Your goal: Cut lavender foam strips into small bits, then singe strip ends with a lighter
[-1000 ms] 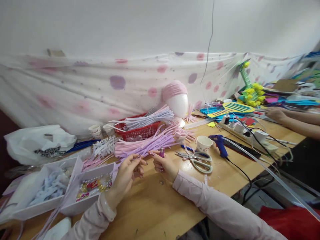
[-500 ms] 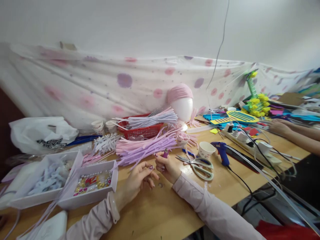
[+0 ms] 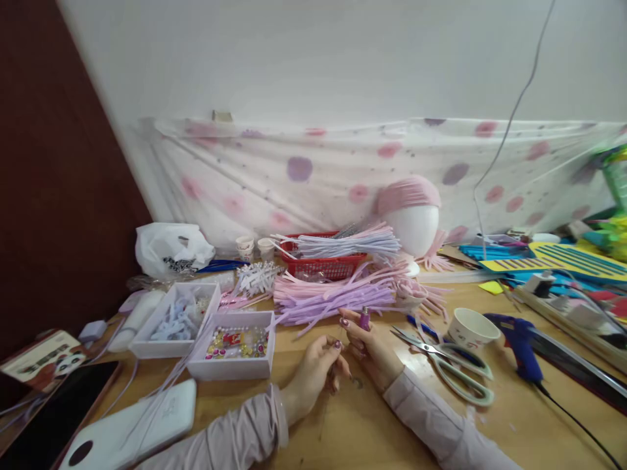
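My right hand (image 3: 372, 352) is closed around a small purple lighter (image 3: 364, 318), whose metal top sticks up above the fingers. Beside it on the left, my left hand (image 3: 313, 372) has thumb and fingertips pinched together; whatever lies between them is too small to make out. Both hands are above the tabletop, a short gap apart. Just behind them lies a bundle of purple fuzzy stems (image 3: 333, 301), with pink ones (image 3: 298, 285) over it. To the right of my right hand, scissors (image 3: 443, 362) rest on the wood with their blades slightly apart.
Left are white boxes of beads (image 3: 230, 371) and fuzzy pieces (image 3: 142, 346), a power bank (image 3: 142, 418) and a phone (image 3: 59, 411). A red basket (image 3: 323, 267) and foam head (image 3: 416, 232) stand behind. Right: a paper cup (image 3: 473, 328), glue gun (image 3: 522, 343) and power strip (image 3: 578, 320).
My view has turned left, bringing the phone and dark panel into sight. The co-worker's arms have left the picture. My hands keep nearly the same pose, with the lighter still in the right.
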{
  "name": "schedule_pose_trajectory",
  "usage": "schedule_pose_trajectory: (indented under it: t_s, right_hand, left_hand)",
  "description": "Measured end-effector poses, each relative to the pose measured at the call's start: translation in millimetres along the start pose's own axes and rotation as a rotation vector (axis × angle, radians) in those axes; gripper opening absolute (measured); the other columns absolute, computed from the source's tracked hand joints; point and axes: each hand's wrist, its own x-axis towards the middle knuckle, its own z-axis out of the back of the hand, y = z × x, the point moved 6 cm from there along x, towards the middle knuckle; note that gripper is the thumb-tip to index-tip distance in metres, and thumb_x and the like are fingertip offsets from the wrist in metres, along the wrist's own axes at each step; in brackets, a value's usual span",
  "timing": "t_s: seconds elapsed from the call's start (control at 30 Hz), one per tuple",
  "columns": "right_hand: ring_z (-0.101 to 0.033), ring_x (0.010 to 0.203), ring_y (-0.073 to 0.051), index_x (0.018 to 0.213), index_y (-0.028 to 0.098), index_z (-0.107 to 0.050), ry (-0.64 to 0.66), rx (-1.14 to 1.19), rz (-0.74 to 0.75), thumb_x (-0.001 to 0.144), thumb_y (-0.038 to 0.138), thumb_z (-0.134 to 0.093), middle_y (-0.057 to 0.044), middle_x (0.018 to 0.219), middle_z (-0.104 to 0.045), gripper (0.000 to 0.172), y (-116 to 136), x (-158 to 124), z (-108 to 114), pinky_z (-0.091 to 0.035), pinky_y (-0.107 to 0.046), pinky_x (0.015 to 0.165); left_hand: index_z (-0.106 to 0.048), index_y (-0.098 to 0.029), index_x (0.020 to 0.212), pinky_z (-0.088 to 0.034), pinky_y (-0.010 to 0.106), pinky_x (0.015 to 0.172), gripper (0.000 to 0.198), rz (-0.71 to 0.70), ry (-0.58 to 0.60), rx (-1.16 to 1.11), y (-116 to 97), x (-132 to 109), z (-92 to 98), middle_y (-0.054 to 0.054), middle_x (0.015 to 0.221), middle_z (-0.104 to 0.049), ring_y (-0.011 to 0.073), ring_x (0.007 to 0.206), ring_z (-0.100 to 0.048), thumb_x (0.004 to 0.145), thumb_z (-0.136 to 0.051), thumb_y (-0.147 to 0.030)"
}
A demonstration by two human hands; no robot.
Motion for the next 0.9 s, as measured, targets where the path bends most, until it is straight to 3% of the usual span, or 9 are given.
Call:
schedule_pose_trajectory:
  t_s: [0.2,0.53,0.9]
  right_hand:
    - [-0.021,0.038,0.002,0.095,0.019,-0.059,0.016,0.047,0.002,0.052,0.023,-0.080,0.005,0.068,-0.057,0.047,8,-1,0,-0.013,-0.016,0.035]
    - [-0.020,0.036,0.003,0.085,0.019,-0.057,-0.010,0.204,-0.019,0.053,0.017,-0.079,0.006,0.066,-0.058,0.039,6,4,3,-0.014,-0.013,0.032]
    - [-0.021,0.036,0.003,0.078,0.017,-0.056,0.007,0.259,0.002,0.052,0.016,-0.080,0.007,0.064,-0.057,0.035,12,3,3,-0.018,-0.012,0.032]
  left_hand:
    - [-0.042,-0.018,0.082,-0.024,0.020,0.036,0.039,-0.015,0.023,0.019,-1,-1,-2.3,-0.003,0.055,-0.058,0.0048,0.033,-0.039,0.073,-0.054,-0.053]
    - [-0.042,-0.018,0.082,-0.026,0.020,0.036,0.038,-0.032,0.012,0.079,1,-2,-4.5,-0.005,0.052,-0.055,0.0056,0.034,-0.039,0.074,-0.050,-0.055]
    - [-0.041,-0.019,0.081,-0.024,0.020,0.035,0.035,-0.028,0.113,0.100,6,0,-9.3,-0.004,0.050,-0.057,0.0057,0.032,-0.039,0.074,-0.048,-0.052]
